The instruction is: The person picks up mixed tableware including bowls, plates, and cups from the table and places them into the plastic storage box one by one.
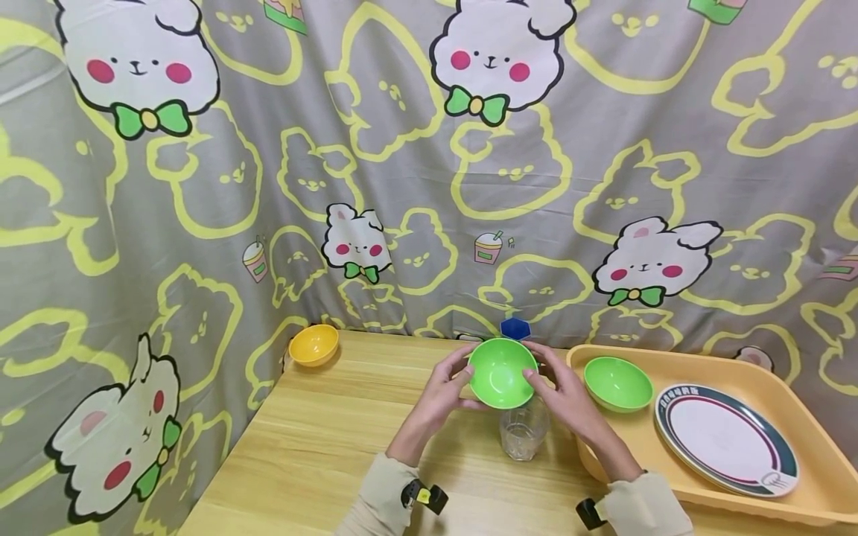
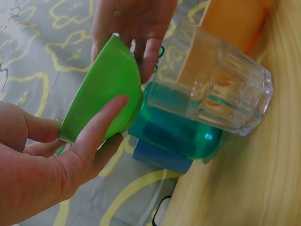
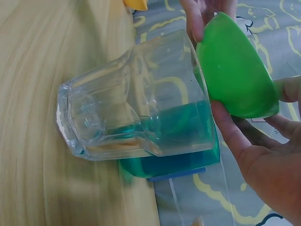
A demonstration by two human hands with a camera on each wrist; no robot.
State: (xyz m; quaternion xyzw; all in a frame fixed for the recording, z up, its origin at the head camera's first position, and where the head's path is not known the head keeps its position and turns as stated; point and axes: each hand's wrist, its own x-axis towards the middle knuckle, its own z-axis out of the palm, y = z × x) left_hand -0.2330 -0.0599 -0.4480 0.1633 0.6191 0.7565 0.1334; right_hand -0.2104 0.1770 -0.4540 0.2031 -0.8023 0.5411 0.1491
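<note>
Both hands hold a green bowl (image 1: 503, 376) in the air, its hollow side tilted toward the head camera. My left hand (image 1: 439, 383) pinches the bowl's left side, thumb at the rim and fingers on the outer wall. On the opposite side, my right hand (image 1: 566, 391) grips it in the same way. A clear drinking glass (image 1: 523, 435) stands upright on the table just below the bowl. Behind the glass, the left wrist view has a teal see-through cup (image 2: 181, 127), mostly hidden in the head view.
A blue object (image 1: 515, 328) stands by the patterned curtain (image 1: 415, 186). An orange-yellow bowl (image 1: 313, 345) sits at the table's back left. On the right, an orange tray (image 1: 677, 480) carries another green bowl (image 1: 618, 383) and a white plate (image 1: 724, 439) with a dark rim.
</note>
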